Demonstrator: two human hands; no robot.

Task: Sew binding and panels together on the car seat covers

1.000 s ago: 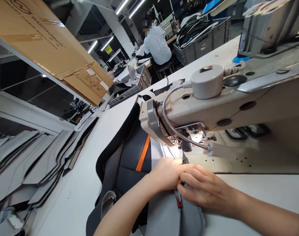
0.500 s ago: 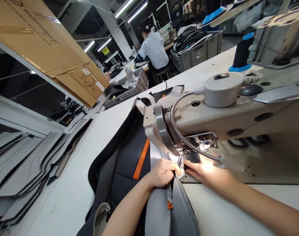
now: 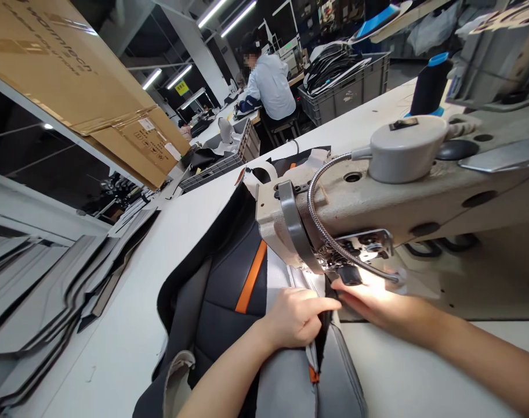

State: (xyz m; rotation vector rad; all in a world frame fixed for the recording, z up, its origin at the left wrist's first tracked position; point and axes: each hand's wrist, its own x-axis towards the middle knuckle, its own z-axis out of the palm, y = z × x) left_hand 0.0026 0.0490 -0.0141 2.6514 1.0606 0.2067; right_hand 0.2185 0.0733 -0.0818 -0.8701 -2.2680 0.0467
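A dark seat cover (image 3: 229, 273) with grey panels and an orange stripe lies under the head of a sewing machine (image 3: 334, 209). My left hand (image 3: 297, 316) is closed on the cover's grey edge in front of the needle area, its index finger stretched to the right. Beside the presser foot, my right hand (image 3: 373, 299) pinches the edge of the cover, fingertips close together. A small orange tab (image 3: 314, 374) shows on the seam below my left hand. The lamp's glare and the machine head hide the needle.
Stacked grey panels (image 3: 42, 290) lie at left below a cardboard box (image 3: 86, 87). A thread cone (image 3: 428, 87) stands behind the machine. Farther back, a person (image 3: 273, 87) sits between grey crates (image 3: 347, 87) at another table. A flexible metal lamp neck (image 3: 314, 203) curves past the machine head.
My left index finger has straightened toward the right, and that hand sits slightly lower on the cover. My right hand stays by the presser foot. The view has shifted slightly.
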